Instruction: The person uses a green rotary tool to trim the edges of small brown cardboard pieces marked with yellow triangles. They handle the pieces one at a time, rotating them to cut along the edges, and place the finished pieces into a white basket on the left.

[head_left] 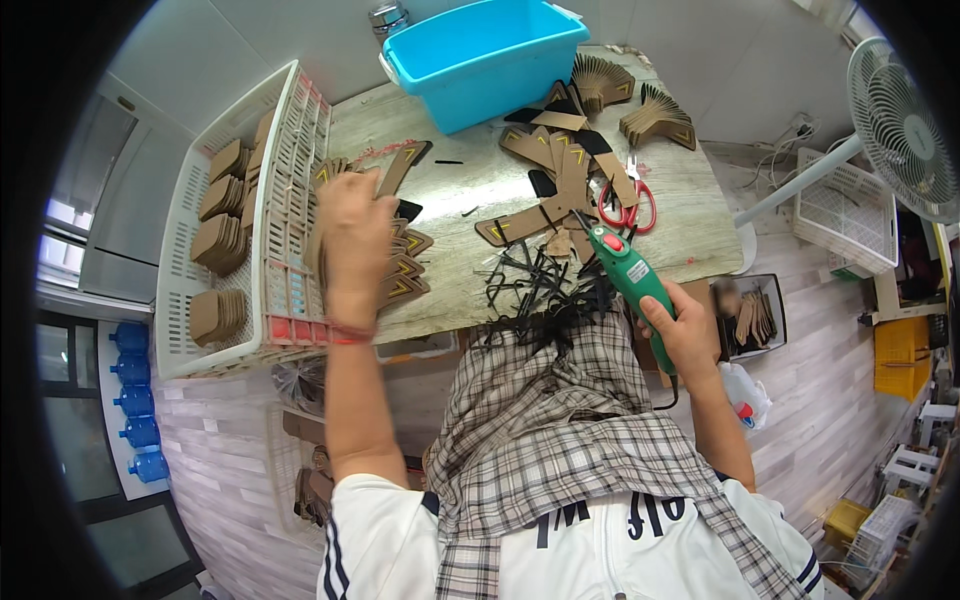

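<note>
My right hand (682,325) is wrapped round a green corded handheld power tool (628,272) with a red button. Its thin tip points at a brown V-shaped piece (535,222) with a yellow mark, lying on the table. Over at the left, my left hand (352,235) is above a pile of similar brown pieces (403,270) beside the crate; motion blurs it and its fingers are partly hidden. Black strip offcuts (540,285) lie heaped at the table's near edge. Red-handled scissors (630,207) rest just beyond the tool.
A white plastic crate (280,240) with stacks of brown pieces (222,243) stands at the left. A blue tub (490,65) sits at the table's back. More fanned brown pieces (658,122) lie back right. A fan (905,135) stands to the right.
</note>
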Demonstrator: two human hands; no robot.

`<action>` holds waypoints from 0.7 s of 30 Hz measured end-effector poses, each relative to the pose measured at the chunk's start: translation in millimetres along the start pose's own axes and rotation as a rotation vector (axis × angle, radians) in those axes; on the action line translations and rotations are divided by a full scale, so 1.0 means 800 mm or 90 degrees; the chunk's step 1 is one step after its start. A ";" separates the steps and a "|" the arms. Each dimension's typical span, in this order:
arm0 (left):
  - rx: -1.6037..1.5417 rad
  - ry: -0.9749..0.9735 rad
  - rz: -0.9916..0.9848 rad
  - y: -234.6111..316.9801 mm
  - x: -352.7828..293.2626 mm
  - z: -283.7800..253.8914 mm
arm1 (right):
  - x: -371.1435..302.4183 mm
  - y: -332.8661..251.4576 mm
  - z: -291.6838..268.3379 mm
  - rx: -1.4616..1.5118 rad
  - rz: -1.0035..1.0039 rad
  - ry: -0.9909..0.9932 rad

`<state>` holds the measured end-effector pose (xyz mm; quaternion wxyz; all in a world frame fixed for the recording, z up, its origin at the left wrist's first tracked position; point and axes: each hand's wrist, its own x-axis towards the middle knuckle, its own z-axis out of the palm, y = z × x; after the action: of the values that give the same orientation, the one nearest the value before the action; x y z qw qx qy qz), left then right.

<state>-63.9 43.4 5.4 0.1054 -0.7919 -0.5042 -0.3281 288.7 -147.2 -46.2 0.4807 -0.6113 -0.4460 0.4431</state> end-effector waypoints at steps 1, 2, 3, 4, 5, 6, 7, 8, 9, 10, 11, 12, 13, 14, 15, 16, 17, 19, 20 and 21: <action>-0.021 -0.049 -0.010 0.004 -0.021 0.043 | -0.002 0.004 0.002 -0.003 0.004 -0.004; -0.040 -0.075 -0.034 0.034 -0.037 0.072 | -0.003 0.008 0.002 -0.006 0.010 -0.002; -0.064 -0.144 -0.069 0.037 -0.059 0.115 | -0.004 0.009 0.004 -0.008 0.014 -0.005; 0.021 -0.150 -0.048 0.058 -0.075 0.140 | -0.004 0.008 0.005 0.003 0.009 0.002; 0.008 -0.218 -0.092 0.068 -0.085 0.158 | -0.006 0.008 0.004 -0.002 0.014 0.001; -0.047 -0.157 -0.109 0.073 -0.096 0.174 | -0.007 0.006 0.003 -0.006 0.016 -0.002; -0.102 -0.096 -0.126 0.074 -0.107 0.187 | -0.008 0.005 0.002 -0.010 0.019 -0.005; -0.131 -0.102 -0.136 0.077 -0.106 0.185 | -0.009 0.007 0.001 -0.003 0.013 0.006; -0.159 -0.107 -0.147 0.080 -0.106 0.182 | -0.010 0.007 0.001 -0.001 0.014 0.013; -0.187 -0.112 -0.158 0.083 -0.107 0.178 | -0.010 0.006 0.001 0.000 0.015 0.019; -0.227 -0.059 -0.125 0.089 -0.107 0.170 | -0.010 0.006 0.002 0.003 0.016 0.023; -0.284 -0.084 -0.132 0.092 -0.105 0.158 | -0.009 0.006 0.002 0.003 0.008 0.024; -0.340 -0.110 -0.139 0.094 -0.102 0.147 | -0.008 0.007 0.001 0.003 0.001 0.026; -0.342 -0.044 -0.070 0.099 -0.095 0.128 | -0.010 0.008 0.002 0.002 -0.003 0.024; -0.383 -0.037 -0.066 0.105 -0.085 0.107 | -0.011 0.006 0.004 0.025 -0.013 0.028; -0.422 -0.030 -0.065 0.111 -0.075 0.085 | -0.011 0.001 0.008 0.047 -0.023 0.029; -0.459 -0.019 -0.064 0.113 -0.070 0.070 | -0.010 -0.004 0.012 0.070 -0.035 0.027; -0.621 -0.081 -0.151 0.117 -0.054 0.050 | -0.008 -0.008 0.017 0.056 -0.032 0.025; -0.728 -0.103 -0.213 0.114 -0.050 0.049 | -0.008 -0.010 0.020 0.044 -0.027 0.022; -0.836 -0.127 -0.275 0.111 -0.045 0.047 | -0.009 -0.012 0.023 0.033 -0.023 0.018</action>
<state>18.9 -6.1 -31.3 -0.5093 -0.6000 -0.3553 -0.5044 267.9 -149.0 -38.9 0.5105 -0.5969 -0.4382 0.4371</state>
